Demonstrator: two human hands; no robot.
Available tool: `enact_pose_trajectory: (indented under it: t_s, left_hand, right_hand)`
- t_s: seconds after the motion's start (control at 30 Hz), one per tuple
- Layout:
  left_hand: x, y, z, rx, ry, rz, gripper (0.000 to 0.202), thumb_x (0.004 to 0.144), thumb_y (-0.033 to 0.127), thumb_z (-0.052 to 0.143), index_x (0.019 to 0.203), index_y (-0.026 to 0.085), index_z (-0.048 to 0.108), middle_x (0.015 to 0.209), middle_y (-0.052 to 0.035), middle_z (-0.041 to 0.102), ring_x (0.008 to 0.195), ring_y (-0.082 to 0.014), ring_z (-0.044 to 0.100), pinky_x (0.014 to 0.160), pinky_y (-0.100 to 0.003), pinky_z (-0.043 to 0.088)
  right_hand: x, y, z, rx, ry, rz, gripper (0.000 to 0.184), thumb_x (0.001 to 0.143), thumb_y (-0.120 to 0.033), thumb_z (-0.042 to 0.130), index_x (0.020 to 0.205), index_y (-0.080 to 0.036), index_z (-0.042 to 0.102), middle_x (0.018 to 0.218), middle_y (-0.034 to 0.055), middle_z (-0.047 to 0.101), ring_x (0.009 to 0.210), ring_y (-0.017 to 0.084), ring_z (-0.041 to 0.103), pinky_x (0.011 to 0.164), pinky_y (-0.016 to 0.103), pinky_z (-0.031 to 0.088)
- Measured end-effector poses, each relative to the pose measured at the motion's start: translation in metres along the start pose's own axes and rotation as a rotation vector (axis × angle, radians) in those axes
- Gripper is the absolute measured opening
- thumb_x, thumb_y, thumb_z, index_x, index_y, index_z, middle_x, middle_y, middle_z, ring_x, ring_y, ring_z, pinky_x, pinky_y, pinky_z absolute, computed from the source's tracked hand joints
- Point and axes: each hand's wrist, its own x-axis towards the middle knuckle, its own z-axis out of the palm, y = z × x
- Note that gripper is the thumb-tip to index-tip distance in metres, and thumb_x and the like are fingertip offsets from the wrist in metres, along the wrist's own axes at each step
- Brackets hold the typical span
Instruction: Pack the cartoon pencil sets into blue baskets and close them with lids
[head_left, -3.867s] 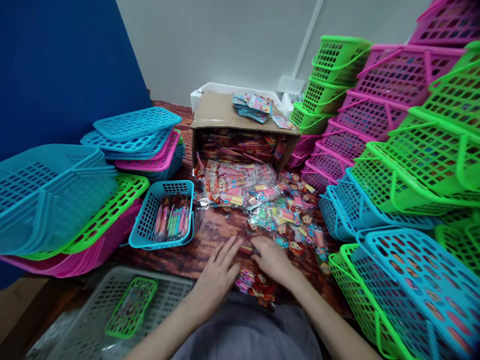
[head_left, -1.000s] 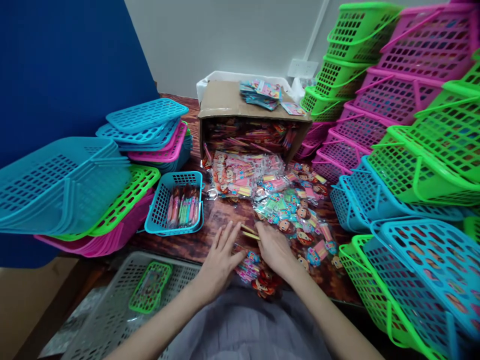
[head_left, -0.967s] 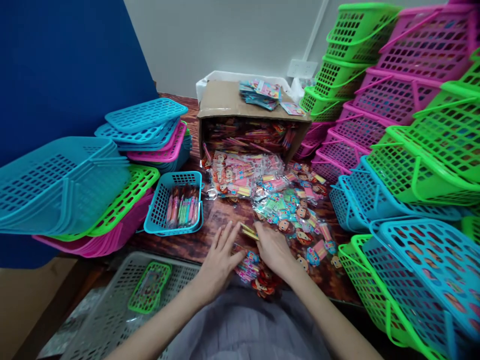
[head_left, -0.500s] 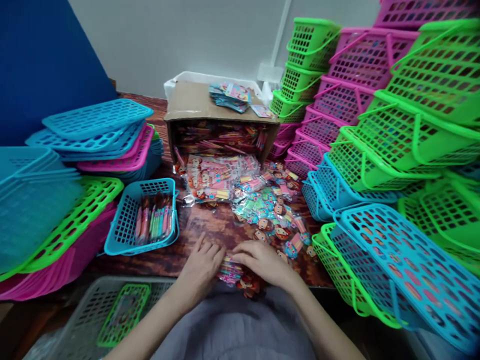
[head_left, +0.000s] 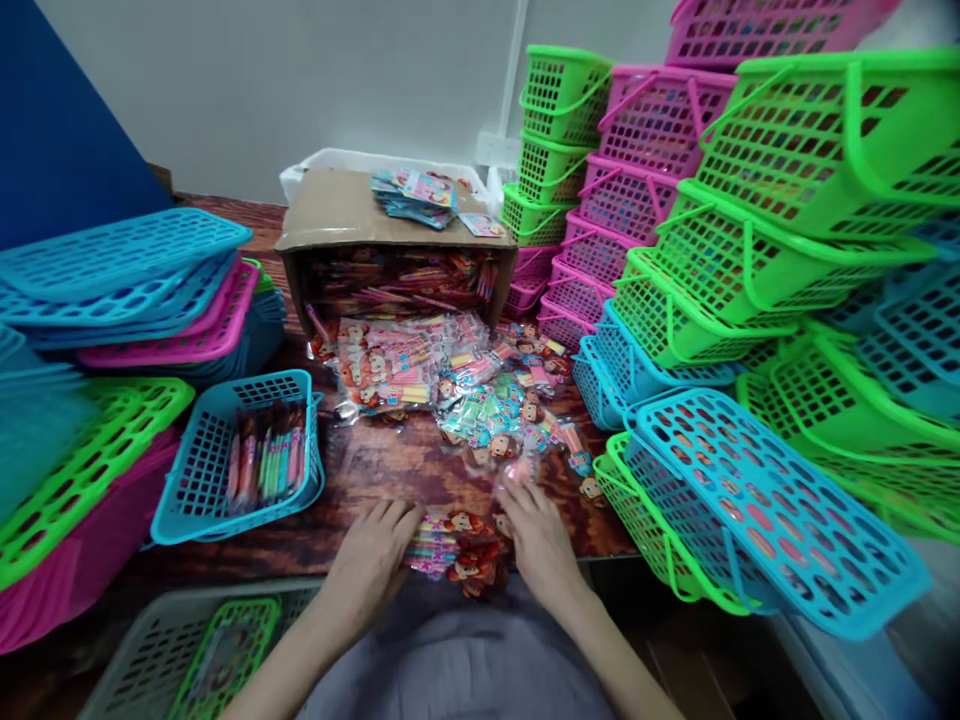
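At the table's front edge lies a small stack of clear packets (head_left: pixel 436 548), holding pastel sticks and topped with red-haired cartoon heads. My left hand (head_left: pixel 375 550) is closed on the stack's left end. My right hand (head_left: pixel 536 525) has come away from the stack; its stretched fingers touch a pinkish packet (head_left: pixel 519 468) at the near edge of the loose pile. That pile of character packets (head_left: pixel 484 415) spreads behind my right hand. Left of my hands stands a blue basket (head_left: pixel 184 480), with a row of similar packets (head_left: pixel 270 460) upright inside.
An open cardboard box (head_left: pixel 330 215) full of packets lies on its side at the back, with cards (head_left: pixel 412 195) on top. Filled green baskets (head_left: pixel 817 150) and pink baskets (head_left: pixel 660 120) tower on the right. Blue lids (head_left: pixel 120 250) pile up left; a grey crate (head_left: pixel 142 650) sits below.
My right hand has left the stack and moved forward to the loose pile, while my left hand stays at the stack. The view has turned slightly right.
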Motion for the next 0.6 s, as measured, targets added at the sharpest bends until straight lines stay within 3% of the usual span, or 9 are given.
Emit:
enact_pose_trajectory:
  t_s: [0.07, 0.2, 0.27, 0.33, 0.47, 0.6]
  left_hand:
    - [0.000, 0.001, -0.002, 0.003, 0.005, -0.011, 0.062, 0.071, 0.001, 0.054, 0.131, 0.018, 0.051, 0.125, -0.0098, 0.058, 0.114, -0.0281, 0.049, 0.098, -0.040, 0.039]
    - [0.000, 0.005, -0.006, -0.001, -0.003, -0.024, 0.061, 0.072, 0.001, 0.053, 0.130, 0.018, 0.052, 0.124, -0.0100, 0.058, 0.114, -0.0277, 0.050, 0.098, -0.039, 0.039]
    - [-0.001, 0.005, -0.006, -0.012, 0.000, -0.019, 0.060, 0.071, 0.001, 0.052, 0.129, 0.018, 0.052, 0.124, -0.0098, 0.058, 0.113, -0.0272, 0.050, 0.097, -0.039, 0.040]
    - [-0.002, 0.004, -0.003, -0.026, 0.013, -0.016, 0.061, 0.072, 0.001, 0.052, 0.130, 0.018, 0.051, 0.125, -0.0094, 0.057, 0.113, -0.0267, 0.049, 0.098, -0.039, 0.039]
    - [-0.006, 0.001, 0.003, -0.046, 0.057, -0.018, 0.063, 0.073, 0.001, 0.051, 0.133, 0.019, 0.048, 0.127, -0.0089, 0.055, 0.117, -0.0270, 0.047, 0.101, -0.041, 0.037]
    - [-0.006, -0.001, 0.004, -0.050, 0.041, -0.009, 0.062, 0.074, 0.003, 0.053, 0.133, 0.021, 0.048, 0.125, -0.0084, 0.056, 0.115, -0.0277, 0.047, 0.099, -0.040, 0.039]
  right_hand:
    - [0.006, 0.001, -0.004, 0.090, 0.045, -0.025, 0.043, 0.096, -0.015, 0.038, 0.133, -0.023, 0.057, 0.144, 0.0085, 0.052, 0.136, 0.023, 0.041, 0.109, 0.041, 0.039]
    - [0.036, 0.027, -0.014, 0.042, 0.334, 0.282, 0.053, 0.095, -0.017, 0.035, 0.147, -0.009, 0.036, 0.151, 0.0206, 0.040, 0.142, 0.029, 0.031, 0.113, 0.049, 0.031]
    - [0.054, 0.038, -0.016, -0.014, 0.346, 0.444, 0.058, 0.093, -0.016, 0.037, 0.149, -0.003, 0.030, 0.150, 0.0271, 0.037, 0.141, 0.036, 0.032, 0.110, 0.054, 0.032]
    - [0.066, 0.040, -0.017, -0.057, 0.309, 0.528, 0.056, 0.091, -0.014, 0.036, 0.146, -0.003, 0.035, 0.141, 0.0300, 0.045, 0.132, 0.038, 0.042, 0.102, 0.055, 0.037]
    - [0.062, 0.035, -0.019, 0.004, 0.368, 0.446, 0.047, 0.094, -0.017, 0.029, 0.133, -0.008, 0.053, 0.113, 0.0221, 0.061, 0.109, 0.031, 0.057, 0.091, 0.044, 0.044]
    - [0.033, 0.035, -0.016, 0.351, 0.486, 0.424, 0.039, 0.096, -0.040, 0.038, 0.115, -0.014, 0.060, 0.102, 0.0142, 0.067, 0.091, 0.026, 0.062, 0.081, 0.037, 0.048]
